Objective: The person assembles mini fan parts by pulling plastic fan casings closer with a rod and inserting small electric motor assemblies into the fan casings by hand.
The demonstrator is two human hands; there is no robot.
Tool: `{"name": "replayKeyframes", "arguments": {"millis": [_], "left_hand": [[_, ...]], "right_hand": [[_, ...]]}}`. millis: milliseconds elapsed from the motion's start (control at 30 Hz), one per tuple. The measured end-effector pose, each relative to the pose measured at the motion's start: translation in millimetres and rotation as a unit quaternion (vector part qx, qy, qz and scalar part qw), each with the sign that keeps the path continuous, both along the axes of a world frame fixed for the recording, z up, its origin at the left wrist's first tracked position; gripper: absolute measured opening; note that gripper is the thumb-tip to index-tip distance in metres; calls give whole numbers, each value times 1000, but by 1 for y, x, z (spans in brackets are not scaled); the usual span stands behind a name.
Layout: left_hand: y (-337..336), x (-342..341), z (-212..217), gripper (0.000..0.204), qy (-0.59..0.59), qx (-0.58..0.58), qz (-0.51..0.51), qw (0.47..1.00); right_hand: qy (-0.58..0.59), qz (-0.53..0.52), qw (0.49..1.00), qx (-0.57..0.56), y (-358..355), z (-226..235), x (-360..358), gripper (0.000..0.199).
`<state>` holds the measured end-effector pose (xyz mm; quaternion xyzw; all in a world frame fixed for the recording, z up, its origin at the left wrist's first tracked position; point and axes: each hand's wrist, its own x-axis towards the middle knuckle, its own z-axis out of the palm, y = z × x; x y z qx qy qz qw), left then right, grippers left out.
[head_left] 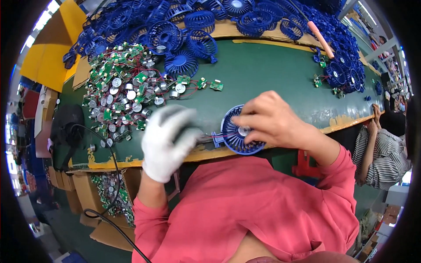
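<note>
At the front edge of the table lies a round blue fan housing (242,149) with a ribbed cage and a short neck pointing left. A small silver motor (244,130) sits at its middle, and red and dark wires (206,137) run out leftward past the neck. My bare right hand (267,118) is over the housing, its fingers and thumb curled into the cage around the motor. My left hand (166,142), in a white glove, is beside the wire ends, left of the housing. Motion smears its fingers, so whether they touch the wires is unclear.
A heap of silver motors with green circuit boards (123,94) lies to the left. Blue fan housings (164,37) pile along the back and right. A pink-handled tool (321,39) hangs at the upper right. A black cable (115,166) trails at left. Another person (381,149) sits at right.
</note>
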<state>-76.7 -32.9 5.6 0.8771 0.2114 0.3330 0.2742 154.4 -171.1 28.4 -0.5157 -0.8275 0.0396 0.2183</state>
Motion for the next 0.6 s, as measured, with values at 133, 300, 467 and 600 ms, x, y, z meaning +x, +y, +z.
{"name": "replayKeyframes", "arguments": {"millis": [133,300,467,600], "left_hand": [[38,-3,-13,29,67,19,140,988],[60,7,-30,39,172,167,126,963],[65,23,-43,22,182,197,130,955],[58,21,-37,22,76,221,85,969]], "right_hand": [[43,-82,994,58,8,1,36,43],[125,-275,951,-67,39,-4,91,45],[0,-358,930,82,81,-24,136,58],[-149,-413,888,135,113,-28,154,63]]}}
